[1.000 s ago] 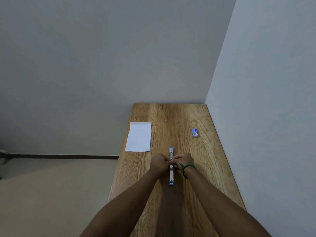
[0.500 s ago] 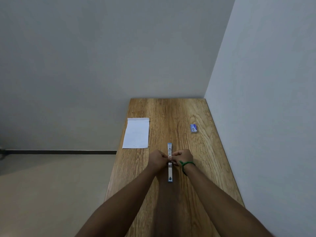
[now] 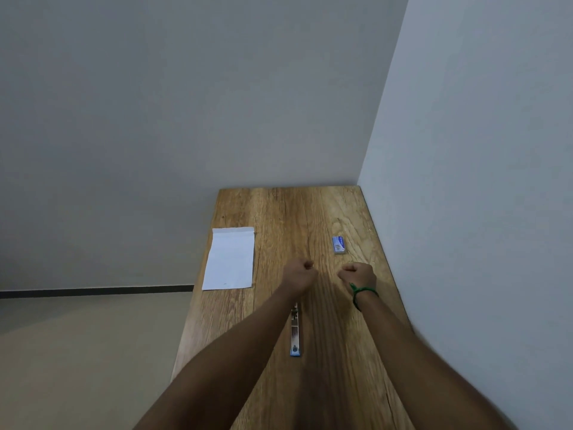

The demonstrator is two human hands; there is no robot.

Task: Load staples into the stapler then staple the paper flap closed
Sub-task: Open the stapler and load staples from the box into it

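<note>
The silver stapler (image 3: pixel 295 333) with a blue end lies lengthwise on the wooden table (image 3: pixel 341 367); my left forearm hides its far part. My left hand (image 3: pixel 300 272) is a closed fist beyond the stapler and off it. My right hand (image 3: pixel 357 274), with a green band at the wrist, is also a closed fist, to the right and apart from the left. I see nothing held in either fist. The small blue staple box (image 3: pixel 338 245) lies just beyond my right hand. The white paper (image 3: pixel 231 259), flap folded at its far end, lies at the table's left edge.
The table is narrow, with a wall along its right side and another at its far end. Its left edge drops off to the floor (image 3: pixel 77 352).
Both hands have come off the middle of the stapler, moved forward and spread apart as fists. The stapler now sits nearer to me in view.
</note>
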